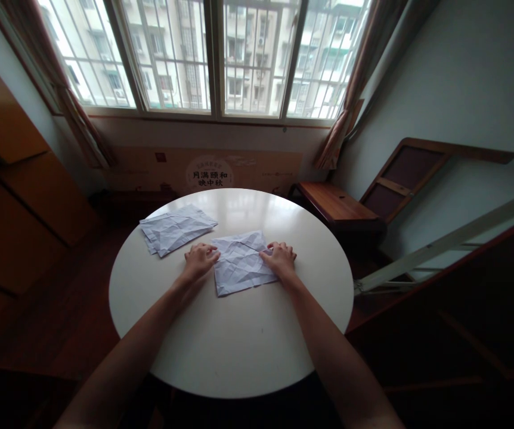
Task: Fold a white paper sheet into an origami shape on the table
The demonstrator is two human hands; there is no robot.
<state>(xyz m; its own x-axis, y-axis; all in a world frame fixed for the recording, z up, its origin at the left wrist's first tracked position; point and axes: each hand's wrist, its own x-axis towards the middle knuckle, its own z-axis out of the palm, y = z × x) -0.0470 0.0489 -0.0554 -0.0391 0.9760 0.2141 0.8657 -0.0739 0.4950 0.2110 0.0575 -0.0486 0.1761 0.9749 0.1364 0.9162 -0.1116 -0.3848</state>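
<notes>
A creased, crumpled sheet of white paper (241,262) lies flattened on the round white table in front of me. My left hand (200,260) is at its left edge, fingers curled and thumb meeting the paper's border. At the right edge, my right hand (281,258) has its thumb over the paper and its fingers bent around the side. How firmly either hand pinches is hard to make out. To the left and farther back rests a loose stack of similar wrinkled papers (179,229), their edges not lined up.
The round white table (230,351) fills the middle of the view. Beyond it are a printed cardboard panel (257,167) and a barred window. A wooden stool or low bench (340,201) stands at the back right, and wooden cabinets (28,208) are on the left.
</notes>
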